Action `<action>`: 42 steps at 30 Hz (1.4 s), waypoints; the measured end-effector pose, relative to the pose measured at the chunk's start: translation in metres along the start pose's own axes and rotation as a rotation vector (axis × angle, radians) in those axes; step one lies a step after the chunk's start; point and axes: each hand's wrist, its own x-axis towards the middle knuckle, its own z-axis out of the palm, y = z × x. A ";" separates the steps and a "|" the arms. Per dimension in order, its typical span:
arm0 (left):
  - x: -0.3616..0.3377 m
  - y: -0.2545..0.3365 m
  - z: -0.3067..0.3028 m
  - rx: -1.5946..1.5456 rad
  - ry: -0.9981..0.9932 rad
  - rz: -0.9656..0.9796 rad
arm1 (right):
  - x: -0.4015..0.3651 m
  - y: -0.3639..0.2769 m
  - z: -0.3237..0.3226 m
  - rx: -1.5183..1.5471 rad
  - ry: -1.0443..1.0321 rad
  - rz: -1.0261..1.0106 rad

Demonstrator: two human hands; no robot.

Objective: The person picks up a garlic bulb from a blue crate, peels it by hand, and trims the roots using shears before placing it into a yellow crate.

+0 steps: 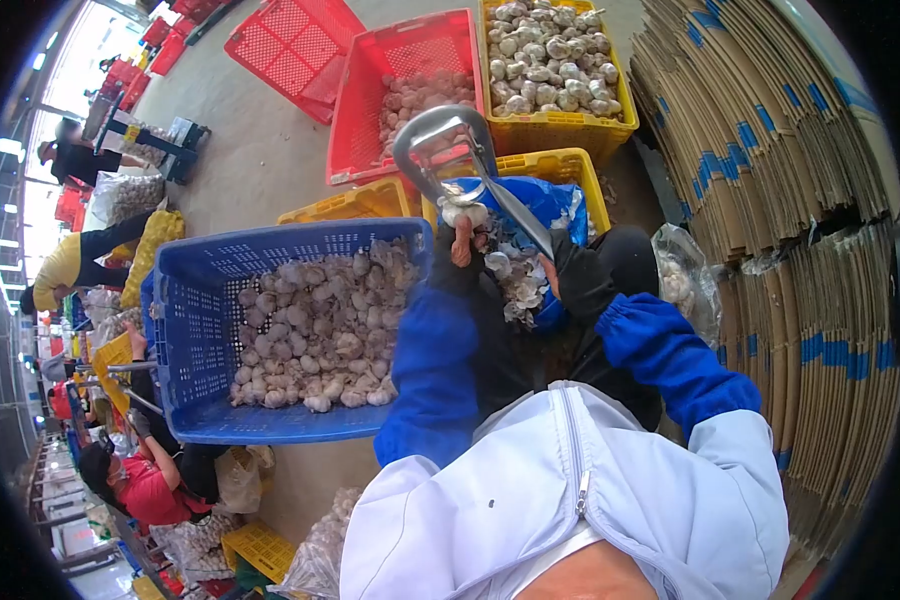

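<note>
My left hand [460, 243], in a dark glove with the thumb bare, is closed around a garlic bulb [463, 208]. My right hand [560, 265], also in a dark covering, grips the lower handle of large metal shears [518, 212]. Their broad looped end [440, 135] reaches up past the bulb, which sits right at the metal. Below both hands, loose garlic skins and trimmings [518, 280] lie on a blue plastic liner [555, 205] between my knees. A blue crate [185, 350] of garlic bulbs stands beside my left arm.
Ahead are a red crate [345, 130] and a yellow crate [560, 130] holding garlic. Stacked flat cardboard [750, 150] lines the right side, near a clear bag [682, 270]. People work at the left, one in a red shirt [155, 490], one in yellow [60, 270].
</note>
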 end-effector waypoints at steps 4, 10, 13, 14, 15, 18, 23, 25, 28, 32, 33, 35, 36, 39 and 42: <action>-0.005 0.010 0.033 -0.005 0.101 0.131 | 0.017 0.041 0.057 0.053 0.090 -0.083; -0.026 0.021 0.006 0.072 -0.024 0.170 | 0.031 0.050 0.083 0.185 0.283 -0.117; -0.021 0.008 -0.014 0.216 -0.017 0.193 | 0.025 0.045 0.071 0.294 0.223 -0.074; -0.023 0.008 -0.018 0.243 -0.016 0.178 | 0.023 0.043 0.069 0.286 0.241 -0.087; -0.026 0.015 -0.029 0.301 -0.056 0.140 | 0.021 0.042 0.066 0.278 0.261 -0.099; -0.027 0.028 -0.053 0.063 -0.181 0.176 | 0.015 0.041 0.059 0.209 0.197 -0.046; -0.011 0.032 -0.033 -0.588 -0.650 0.132 | 0.007 0.023 0.027 0.323 0.036 0.061; -0.012 0.036 -0.025 -0.746 -0.727 0.092 | 0.003 0.022 0.024 0.312 0.042 0.092; -0.036 0.043 -0.020 -0.643 -0.409 0.018 | -0.001 0.022 0.016 0.346 -0.003 0.082; -0.049 0.041 0.010 -0.408 -0.058 -0.056 | 0.004 0.005 -0.022 0.464 -0.221 0.123; -0.049 0.038 0.013 -0.383 -0.056 -0.049 | 0.005 0.004 -0.026 0.474 -0.252 0.134; -0.048 0.036 0.021 -0.317 -0.049 -0.027 | 0.008 0.001 -0.034 0.486 -0.286 0.127; -0.047 0.036 0.024 -0.276 -0.041 -0.012 | 0.009 -0.002 -0.038 0.488 -0.289 0.110; -0.036 0.039 0.032 -0.249 -0.007 -0.011 | 0.009 0.001 -0.036 0.450 -0.282 0.116; -0.026 0.054 0.043 -0.137 -0.051 -0.007 | 0.005 0.002 -0.027 0.330 -0.193 0.100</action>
